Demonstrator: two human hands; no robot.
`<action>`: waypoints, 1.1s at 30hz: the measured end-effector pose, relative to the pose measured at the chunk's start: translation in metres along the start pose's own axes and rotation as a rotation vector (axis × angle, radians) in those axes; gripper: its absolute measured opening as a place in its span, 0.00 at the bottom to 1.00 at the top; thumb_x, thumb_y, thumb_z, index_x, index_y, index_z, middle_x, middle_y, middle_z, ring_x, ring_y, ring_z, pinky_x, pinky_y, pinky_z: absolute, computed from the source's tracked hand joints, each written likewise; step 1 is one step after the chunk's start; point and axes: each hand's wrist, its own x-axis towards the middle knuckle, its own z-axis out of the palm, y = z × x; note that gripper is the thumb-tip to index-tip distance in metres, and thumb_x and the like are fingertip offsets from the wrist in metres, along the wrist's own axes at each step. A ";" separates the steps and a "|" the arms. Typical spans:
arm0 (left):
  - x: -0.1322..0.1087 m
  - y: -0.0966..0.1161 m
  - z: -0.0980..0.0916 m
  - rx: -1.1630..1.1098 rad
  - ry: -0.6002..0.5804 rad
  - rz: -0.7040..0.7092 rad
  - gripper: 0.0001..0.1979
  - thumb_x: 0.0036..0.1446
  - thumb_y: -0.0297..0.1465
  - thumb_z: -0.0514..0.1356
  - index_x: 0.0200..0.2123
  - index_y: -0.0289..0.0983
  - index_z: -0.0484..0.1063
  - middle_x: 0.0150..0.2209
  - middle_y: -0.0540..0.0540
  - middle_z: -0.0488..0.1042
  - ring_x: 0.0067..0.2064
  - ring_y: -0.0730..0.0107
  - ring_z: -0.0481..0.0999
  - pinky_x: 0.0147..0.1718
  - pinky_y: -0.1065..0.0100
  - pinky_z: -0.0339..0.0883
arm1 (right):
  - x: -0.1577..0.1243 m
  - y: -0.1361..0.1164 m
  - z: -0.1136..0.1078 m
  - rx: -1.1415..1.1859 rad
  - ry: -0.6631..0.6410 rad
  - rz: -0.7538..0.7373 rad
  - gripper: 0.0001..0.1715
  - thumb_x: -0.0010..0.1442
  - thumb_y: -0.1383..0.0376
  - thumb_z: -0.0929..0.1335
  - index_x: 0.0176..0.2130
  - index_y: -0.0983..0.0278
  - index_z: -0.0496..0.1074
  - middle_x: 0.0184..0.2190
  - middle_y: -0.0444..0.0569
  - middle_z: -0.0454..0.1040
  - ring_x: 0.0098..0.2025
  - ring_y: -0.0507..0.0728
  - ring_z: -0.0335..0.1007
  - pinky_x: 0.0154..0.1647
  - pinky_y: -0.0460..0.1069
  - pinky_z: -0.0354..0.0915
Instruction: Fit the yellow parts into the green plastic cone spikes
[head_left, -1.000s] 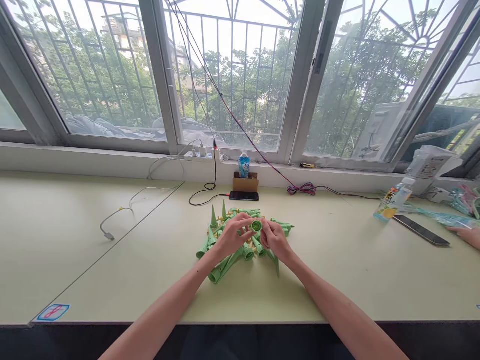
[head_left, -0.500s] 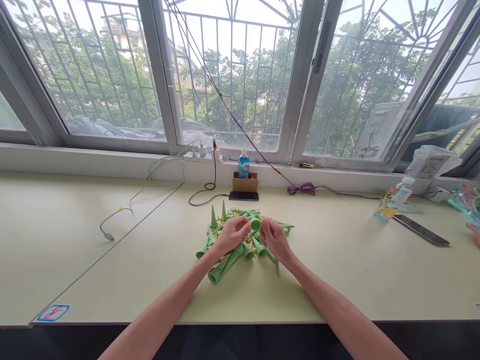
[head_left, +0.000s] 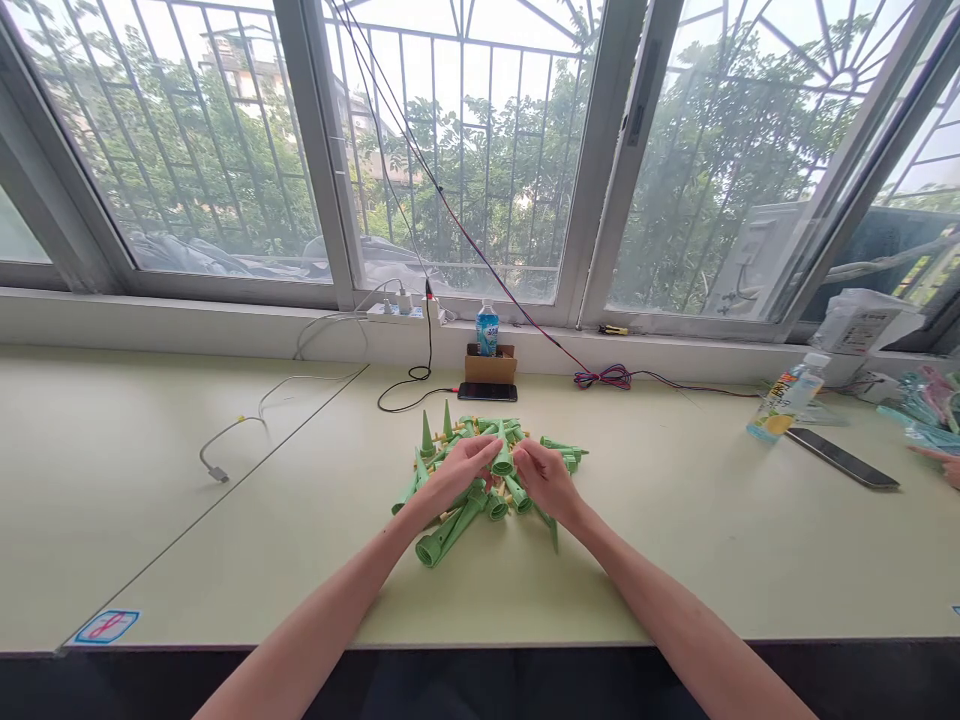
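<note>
My left hand [head_left: 461, 470] is closed on a green plastic watering spike [head_left: 502, 461], whose wide, round open end is turned towards me and whose tapered end points away. Right beside that spike is my right hand [head_left: 547, 477], fingers pinched together; what sits between its fingertips is hidden. Around and below both hands lies a heap of similar green spikes [head_left: 457, 530], mixed with small yellow pieces. Two spikes stand with their points up at the heap's back left, one of them an upright spike [head_left: 427, 436].
Behind the heap are a phone [head_left: 487, 392], a cardboard box [head_left: 490, 367] and a blue-labelled bottle [head_left: 487, 330]. A charging cable [head_left: 217, 472] lies at left. To the right are a juice bottle [head_left: 787, 398], another phone [head_left: 841, 460] and another person's hand [head_left: 941, 462].
The held spike has tipped, so its open end now faces lower and its tapered body shows above. My hands have shifted only slightly. The other person's hand at right has come further into view.
</note>
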 end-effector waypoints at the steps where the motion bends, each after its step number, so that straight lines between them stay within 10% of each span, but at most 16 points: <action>1: 0.000 0.000 -0.001 -0.053 -0.040 -0.028 0.24 0.58 0.51 0.54 0.25 0.35 0.65 0.25 0.52 0.60 0.25 0.74 0.68 0.22 0.70 0.69 | 0.000 0.001 0.000 0.001 -0.004 -0.004 0.25 0.66 0.48 0.59 0.25 0.61 0.56 0.18 0.38 0.51 0.20 0.48 0.46 0.20 0.45 0.48; 33: 0.003 -0.012 0.002 0.320 0.016 0.310 0.15 0.63 0.42 0.54 0.36 0.37 0.71 0.37 0.45 0.67 0.32 0.73 0.69 0.25 0.73 0.69 | 0.005 0.000 0.002 -0.067 0.123 0.092 0.33 0.65 0.44 0.56 0.19 0.61 0.56 0.13 0.41 0.57 0.16 0.49 0.50 0.18 0.46 0.50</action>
